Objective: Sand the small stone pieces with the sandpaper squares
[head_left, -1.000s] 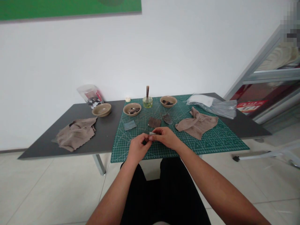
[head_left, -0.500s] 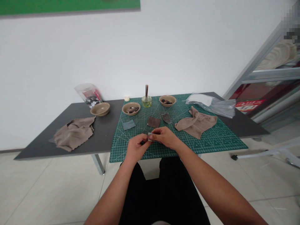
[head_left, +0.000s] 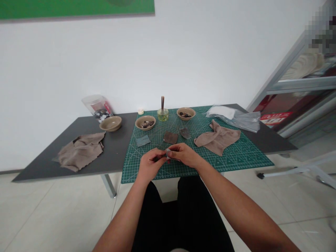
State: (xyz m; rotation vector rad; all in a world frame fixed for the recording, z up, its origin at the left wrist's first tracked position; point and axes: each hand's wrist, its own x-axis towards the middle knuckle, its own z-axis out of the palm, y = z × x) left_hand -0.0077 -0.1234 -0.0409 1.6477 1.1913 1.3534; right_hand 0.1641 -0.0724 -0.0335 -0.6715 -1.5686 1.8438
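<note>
A white wall stands behind a long dark desk (head_left: 118, 154), whose middle and right part carries a green cutting mat (head_left: 236, 154) marked with a pale grid. Two brownish cloths lie crumpled: the left cloth (head_left: 80, 150) on the dark surface, the right cloth (head_left: 217, 138) on the mat. Behind the latter, a clear plastic bag (head_left: 233, 117) with a white patch reaches past the mat's right edge. At the back left leans a clear jar (head_left: 97, 106) with dark and white bits inside.

The left hand (head_left: 151, 161) and right hand (head_left: 185, 154) meet above the mat's near part, both with fingers bent. Just in front of the jar sits a tan bowl (head_left: 110, 130); a middle bowl (head_left: 145, 128) and a right bowl (head_left: 186, 118), each with small dark pieces, stand on the mat. Between these two is a glass bottle (head_left: 163, 114) with brown sticks (head_left: 162, 101) upright in it. Nearer the hands lie a blue-grey sheet (head_left: 143, 141), a dark brown square (head_left: 170, 137) and a grey curved scrap (head_left: 185, 132).

Smallest is a grey piece (head_left: 168, 151), pinched between the fingertips of both hands, its far side hidden
</note>
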